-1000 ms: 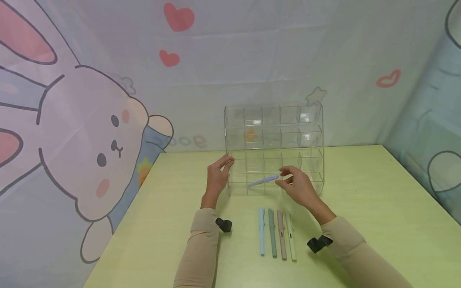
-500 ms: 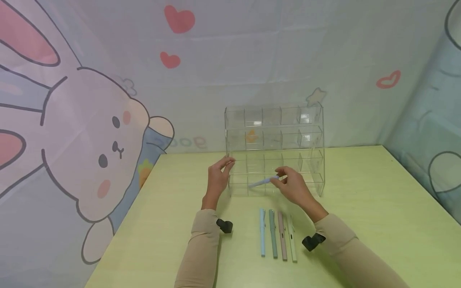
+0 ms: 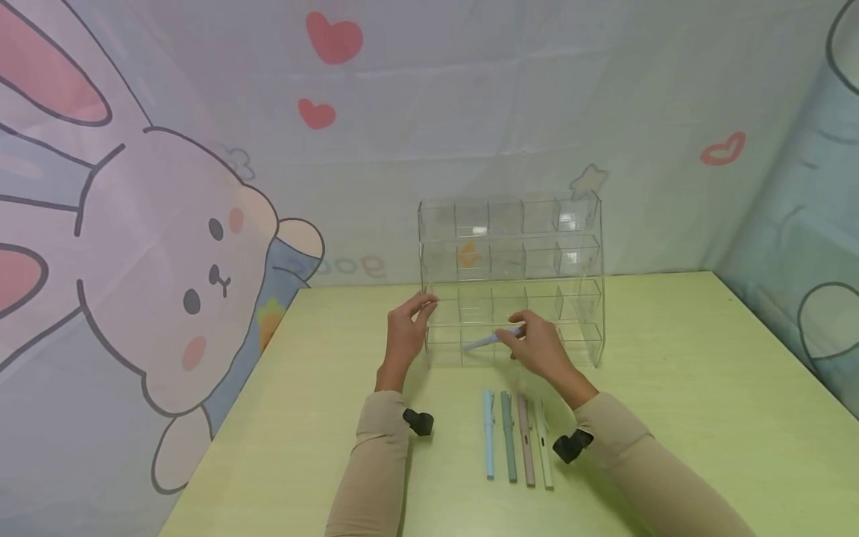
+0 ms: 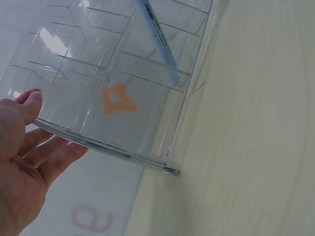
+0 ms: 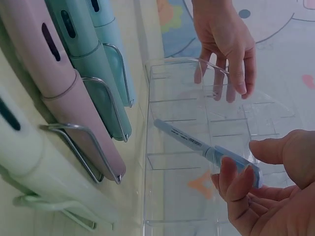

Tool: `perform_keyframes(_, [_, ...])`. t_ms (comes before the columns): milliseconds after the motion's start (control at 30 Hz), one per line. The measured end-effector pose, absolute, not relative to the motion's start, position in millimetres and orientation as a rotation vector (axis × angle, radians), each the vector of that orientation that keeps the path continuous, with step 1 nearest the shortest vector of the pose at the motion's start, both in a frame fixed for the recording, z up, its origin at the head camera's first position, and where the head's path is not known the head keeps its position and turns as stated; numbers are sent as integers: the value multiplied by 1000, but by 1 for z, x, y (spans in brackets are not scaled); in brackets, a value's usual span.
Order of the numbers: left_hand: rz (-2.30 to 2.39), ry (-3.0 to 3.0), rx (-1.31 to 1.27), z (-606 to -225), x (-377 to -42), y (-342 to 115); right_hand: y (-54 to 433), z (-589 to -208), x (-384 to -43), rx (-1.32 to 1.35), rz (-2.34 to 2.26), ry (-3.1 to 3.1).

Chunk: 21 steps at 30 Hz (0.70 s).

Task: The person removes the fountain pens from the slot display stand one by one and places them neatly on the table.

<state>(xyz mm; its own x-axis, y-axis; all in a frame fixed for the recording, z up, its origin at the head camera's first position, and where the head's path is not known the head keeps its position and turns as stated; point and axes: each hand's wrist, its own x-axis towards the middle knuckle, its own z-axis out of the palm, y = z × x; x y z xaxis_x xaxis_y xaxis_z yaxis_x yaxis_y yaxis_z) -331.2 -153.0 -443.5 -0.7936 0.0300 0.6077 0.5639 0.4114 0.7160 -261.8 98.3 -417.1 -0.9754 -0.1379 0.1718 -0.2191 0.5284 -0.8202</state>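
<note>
A clear acrylic rack [image 3: 513,280] with tiered compartments stands toward the back of the table. My left hand [image 3: 405,328] holds its left side panel, thumb on one face and fingers on the other, as the left wrist view shows at the panel edge [image 4: 106,151]. A pale blue-violet pen [image 3: 479,342] leans at a slant in the lowest tier, its thin end down to the left. My right hand [image 3: 542,349] pinches the pen's upper end; in the right wrist view fingers curl over the pen [image 5: 184,137] and the thumb lies close by.
In front of the rack lie a light blue pen [image 3: 488,434], a dark green pen [image 3: 508,436], a mauve pen [image 3: 526,440] and a pale green pen [image 3: 544,445], side by side with clips. A printed cloth backdrop [image 3: 537,89] hangs behind the table.
My right hand has moved left from beside the slanted pen and taken hold of its upper end. The left hand stays on the rack, and the row of pens has not moved.
</note>
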Motion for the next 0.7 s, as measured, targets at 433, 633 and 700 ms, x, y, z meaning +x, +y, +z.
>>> perform_keyframes(433, [-1352, -2164, -493, -444, -331, -152, 89, -428, -267, 355, 1413, -2646])
perform_keyframes(633, [-1370, -2167, -478, -442, -329, -151, 86, -432, -266, 361, 1388, -2570])
perform_keyframes(700, [-1375, -2174, -471, -442, -329, -151, 86, -432, -266, 344, 1382, -2537])
